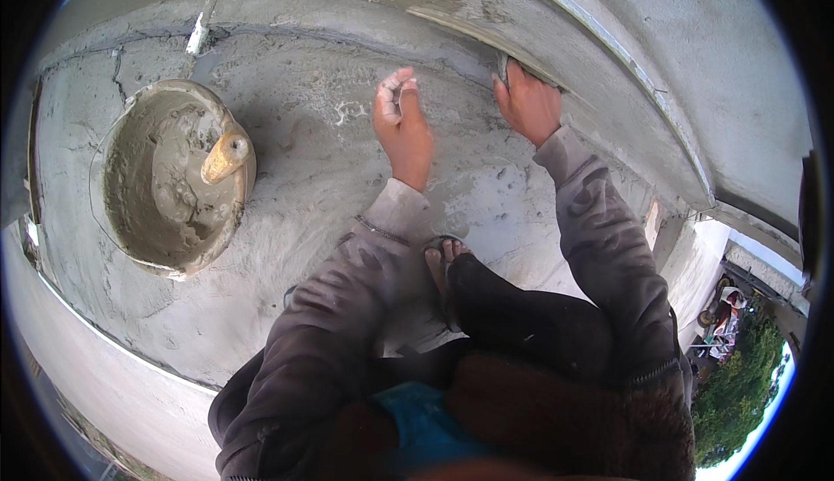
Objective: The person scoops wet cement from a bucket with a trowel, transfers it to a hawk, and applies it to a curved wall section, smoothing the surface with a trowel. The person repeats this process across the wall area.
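Observation:
My left hand [400, 121] is raised near the middle, fingers loosely curled and crusted pale, with nothing visible in them. My right hand [527, 103] is closed round a grey flat object [503, 66], partly hidden, at a long narrow strip [452, 28] along the lower edge of the plastered wall [556, 21]. To the left, a bucket [126, 247] holds wet grey mortar [174, 160]; a worn wooden handle [221, 160] sticks up from it at the right side.
My foot [439, 260] rests on the rough, wet cement floor [295, 220] between my arms. A pale low wall [87, 351] curves along the lower left. Beyond a ledge at the far right are parked vehicles [725, 316] and green foliage [730, 394].

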Available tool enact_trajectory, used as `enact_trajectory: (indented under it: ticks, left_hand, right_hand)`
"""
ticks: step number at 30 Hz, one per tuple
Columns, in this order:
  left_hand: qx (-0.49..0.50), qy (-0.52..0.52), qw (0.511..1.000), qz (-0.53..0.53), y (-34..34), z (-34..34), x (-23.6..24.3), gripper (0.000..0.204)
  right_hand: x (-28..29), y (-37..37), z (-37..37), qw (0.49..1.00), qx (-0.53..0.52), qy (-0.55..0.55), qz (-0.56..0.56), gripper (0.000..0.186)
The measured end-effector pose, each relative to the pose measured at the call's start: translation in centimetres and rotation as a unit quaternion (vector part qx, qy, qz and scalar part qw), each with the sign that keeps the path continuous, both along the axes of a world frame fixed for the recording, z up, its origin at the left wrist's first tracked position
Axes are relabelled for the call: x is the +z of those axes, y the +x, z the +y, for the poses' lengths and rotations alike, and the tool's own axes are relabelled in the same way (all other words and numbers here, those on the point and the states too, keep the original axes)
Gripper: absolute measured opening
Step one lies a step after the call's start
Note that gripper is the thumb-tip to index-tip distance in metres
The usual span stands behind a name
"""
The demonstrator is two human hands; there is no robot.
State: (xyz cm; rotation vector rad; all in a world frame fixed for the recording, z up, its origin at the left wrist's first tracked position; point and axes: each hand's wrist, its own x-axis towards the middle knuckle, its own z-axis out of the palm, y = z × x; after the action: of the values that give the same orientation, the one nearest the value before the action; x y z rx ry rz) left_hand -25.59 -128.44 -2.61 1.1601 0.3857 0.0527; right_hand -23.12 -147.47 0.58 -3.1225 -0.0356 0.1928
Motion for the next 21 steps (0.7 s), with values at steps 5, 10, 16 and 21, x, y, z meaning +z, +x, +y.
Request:
enact_trajectory:
  ticks: [5, 10, 16, 21]
  left_hand:
    - [-0.007, -0.025, 0.995, -0.094, 1.5, 1.0, 4.0, 0.022]
    - [-0.099, -0.052, 0.974, -0.199, 2.3, 2.6, 9.9, 0.023]
    - [-0.279, -0.133, 0.940, -0.148, 1.7, 5.4, 19.2, 0.036]
    - [-0.251, 0.035, 0.967, -0.025, -3.2, 12.8, 24.9, 0.037]
  right_hand:
    - [1.8, 2.5, 1.1, 0.999, 0.014, 0.042, -0.009, 0.031]
    - [5.3, 2.6, 0.2, 0.997, -0.003, 0.065, -0.046, 0.032]
    - [9.3, 1.7, -1.8, 0.985, -0.022, 0.093, -0.141, 0.030]
    - [11.0, -1.8, 0.3, 0.960, 0.011, 0.164, -0.226, 0.032]
